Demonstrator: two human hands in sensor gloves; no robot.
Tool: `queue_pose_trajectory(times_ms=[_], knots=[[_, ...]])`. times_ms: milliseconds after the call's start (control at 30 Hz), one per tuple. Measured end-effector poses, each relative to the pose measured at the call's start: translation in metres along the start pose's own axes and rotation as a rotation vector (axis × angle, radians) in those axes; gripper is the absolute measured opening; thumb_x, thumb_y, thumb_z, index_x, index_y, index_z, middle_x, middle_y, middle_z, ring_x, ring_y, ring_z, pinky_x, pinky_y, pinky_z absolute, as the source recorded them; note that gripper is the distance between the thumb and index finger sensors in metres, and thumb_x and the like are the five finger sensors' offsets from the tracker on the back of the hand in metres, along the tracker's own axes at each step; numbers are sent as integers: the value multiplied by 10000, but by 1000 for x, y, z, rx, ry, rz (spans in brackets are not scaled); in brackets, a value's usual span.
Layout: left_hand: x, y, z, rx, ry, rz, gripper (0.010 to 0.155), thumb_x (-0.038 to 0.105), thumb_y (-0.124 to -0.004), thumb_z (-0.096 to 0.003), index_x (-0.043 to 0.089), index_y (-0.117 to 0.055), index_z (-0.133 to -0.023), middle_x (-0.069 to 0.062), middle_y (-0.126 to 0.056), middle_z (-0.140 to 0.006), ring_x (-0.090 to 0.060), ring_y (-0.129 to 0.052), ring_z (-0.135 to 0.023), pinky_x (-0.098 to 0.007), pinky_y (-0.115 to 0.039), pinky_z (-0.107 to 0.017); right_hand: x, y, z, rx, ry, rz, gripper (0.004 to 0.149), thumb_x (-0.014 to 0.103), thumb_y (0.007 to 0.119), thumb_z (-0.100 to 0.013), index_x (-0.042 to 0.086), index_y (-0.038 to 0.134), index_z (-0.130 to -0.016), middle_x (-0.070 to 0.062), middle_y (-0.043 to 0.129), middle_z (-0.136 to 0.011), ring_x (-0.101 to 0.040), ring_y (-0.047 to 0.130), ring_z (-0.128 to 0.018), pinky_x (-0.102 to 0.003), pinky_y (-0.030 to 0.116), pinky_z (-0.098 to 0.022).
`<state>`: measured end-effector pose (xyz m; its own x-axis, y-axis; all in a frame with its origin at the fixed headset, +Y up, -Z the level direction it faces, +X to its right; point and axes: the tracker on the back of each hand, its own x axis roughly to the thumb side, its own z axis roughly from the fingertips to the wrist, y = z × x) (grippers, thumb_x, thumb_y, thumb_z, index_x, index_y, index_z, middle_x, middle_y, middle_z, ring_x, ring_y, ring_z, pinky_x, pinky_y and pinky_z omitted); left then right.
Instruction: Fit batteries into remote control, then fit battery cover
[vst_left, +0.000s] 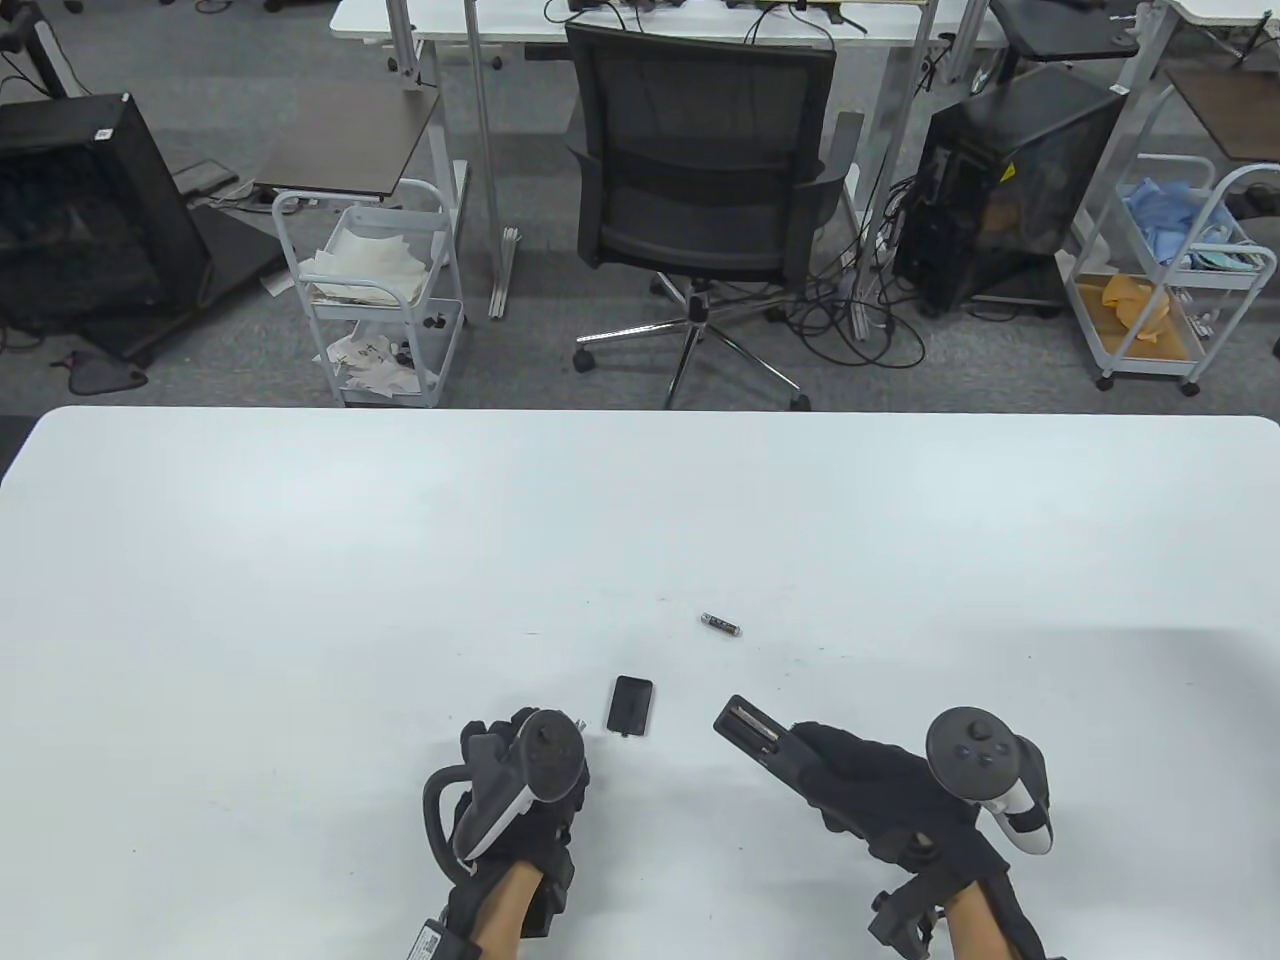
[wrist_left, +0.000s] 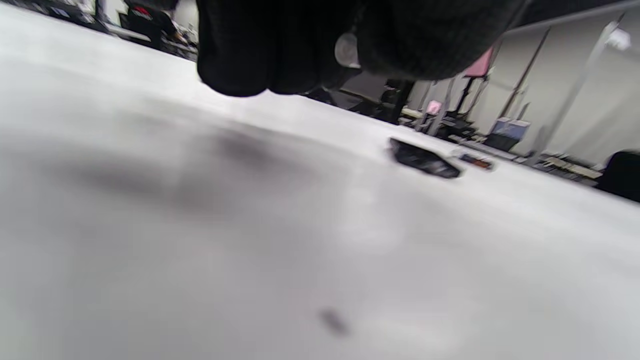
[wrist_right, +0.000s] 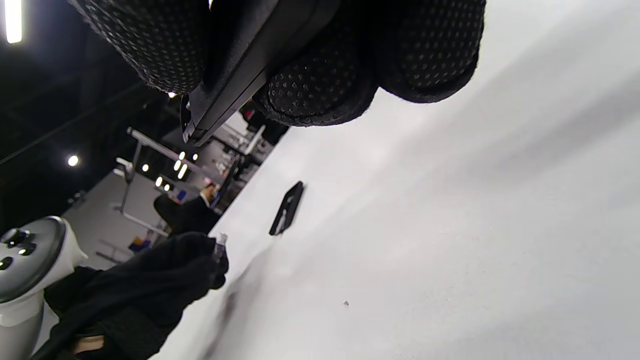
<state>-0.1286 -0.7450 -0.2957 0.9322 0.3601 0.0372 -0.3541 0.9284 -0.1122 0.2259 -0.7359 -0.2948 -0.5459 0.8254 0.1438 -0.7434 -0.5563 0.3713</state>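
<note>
My right hand (vst_left: 815, 765) grips the black remote control (vst_left: 752, 733) by its near end, just above the table, with the open battery bay facing up; it also shows in the right wrist view (wrist_right: 235, 85). My left hand (vst_left: 565, 735) pinches a battery (wrist_left: 346, 50) whose metal end pokes out between the fingers (wrist_right: 220, 245). The black battery cover (vst_left: 630, 705) lies flat on the table between the hands. A second battery (vst_left: 720, 624) lies on the table beyond the remote, also visible in the left wrist view (wrist_left: 475, 161) behind the cover (wrist_left: 425, 160).
The white table (vst_left: 400, 560) stretches far and wide around the parts. An office chair (vst_left: 700, 190) and carts stand beyond the far edge.
</note>
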Motion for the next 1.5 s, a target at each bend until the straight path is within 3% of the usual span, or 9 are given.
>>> queue_pose_trajectory(times_ms=[167,300,467,800,1000,1267,1500], knots=[[7,5,10,20,-206,217,494,361,-714,-548,143,-663,-989,-144,-686,-1033,-331,-746,-890,-678,-421,-775,2,5,-1,37,-8,-2,602,435,811,-511,155,694,-1031,-73,965,-746,-141,980,-451,-367,850,-450],[22,1,14,-16,-478,485,484,336,-714,-572,172,-638,-1021,-114,-613,-1098,-339,-649,-986,-683,-354,-795,4,12,-4,113,-20,-16,601,434,810,-513,154,694,-1032,-74,965,-745,-141,979,-451,-367,849,-451],[40,-1,22,-21,-586,479,472,328,-708,-586,217,-621,-1036,-68,-568,-1138,-323,-592,-1042,-670,-349,-807,7,21,-7,171,-23,17,600,436,807,-515,158,691,-1034,-71,964,-747,-138,979,-452,-365,850,-452],[53,-8,24,-98,-653,346,459,322,-700,-605,250,-603,-1047,-45,-501,-1173,-327,-506,-1092,-657,-317,-821,11,37,-12,334,-39,-22,597,432,804,-521,146,694,-1033,-73,967,-740,-137,979,-442,-361,851,-444],[61,-10,26,-115,-675,243,435,300,-741,-604,272,-649,-1029,-45,-541,-1172,-312,-628,-1053,-638,-438,-809,9,41,-14,397,-41,-69,593,416,805,-527,116,701,-1027,-93,973,-721,-139,983,-418,-359,856,-425],[54,-9,23,-131,-624,295,414,255,-763,-600,247,-716,-1011,-101,-689,-1112,-352,-800,-936,-613,-611,-733,3,40,-17,417,-17,-137,586,407,799,-534,98,705,-1023,-106,980,-708,-140,989,-402,-356,862,-409],[52,-13,20,-190,-601,358,469,307,-706,-618,221,-641,-1074,-144,-647,-1129,-354,-819,-904,-611,-623,-718,-2,41,-18,426,31,-202,584,406,793,-544,82,707,-1022,-121,981,-701,-142,991,-391,-357,866,-393]])
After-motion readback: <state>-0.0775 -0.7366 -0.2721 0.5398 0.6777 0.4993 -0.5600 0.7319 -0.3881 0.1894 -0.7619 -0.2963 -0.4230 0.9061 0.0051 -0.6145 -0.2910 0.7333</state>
